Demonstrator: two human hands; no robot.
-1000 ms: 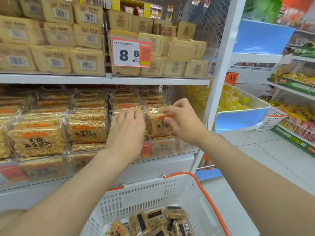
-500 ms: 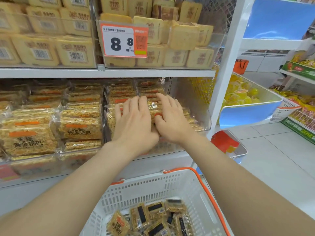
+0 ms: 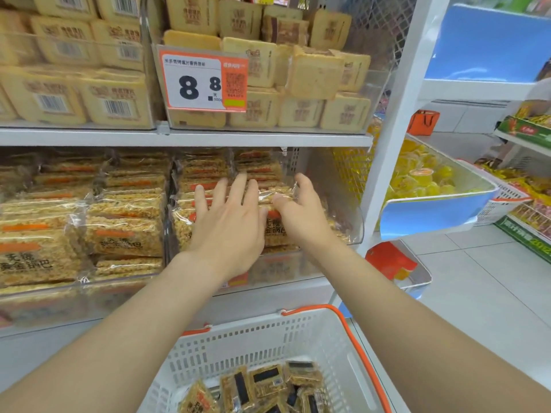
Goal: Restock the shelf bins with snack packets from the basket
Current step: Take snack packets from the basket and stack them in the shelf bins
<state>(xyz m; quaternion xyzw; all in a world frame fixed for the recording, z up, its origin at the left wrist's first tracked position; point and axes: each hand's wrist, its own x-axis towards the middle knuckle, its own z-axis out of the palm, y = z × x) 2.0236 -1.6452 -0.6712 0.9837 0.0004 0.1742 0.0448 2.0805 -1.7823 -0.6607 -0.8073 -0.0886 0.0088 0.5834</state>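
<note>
Now your left hand (image 3: 226,231) lies flat, fingers spread wide, on the snack packets (image 3: 277,234) in the bin (image 3: 351,222) at the right end of the lower shelf. Your right hand (image 3: 301,213) pinches the right edge of the top one. The bin looks nearly full. More wait in the basket (image 3: 253,344) below, so you are not done. Room under the upper shelf (image 3: 208,138) is tight; the bin's right end has a gap.

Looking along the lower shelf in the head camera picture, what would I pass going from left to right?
Stacked snack packets in the left bin → left hand flat on packets → right hand gripping a snack packet → white shelf post → blue tub of yellow jelly cups.
</note>
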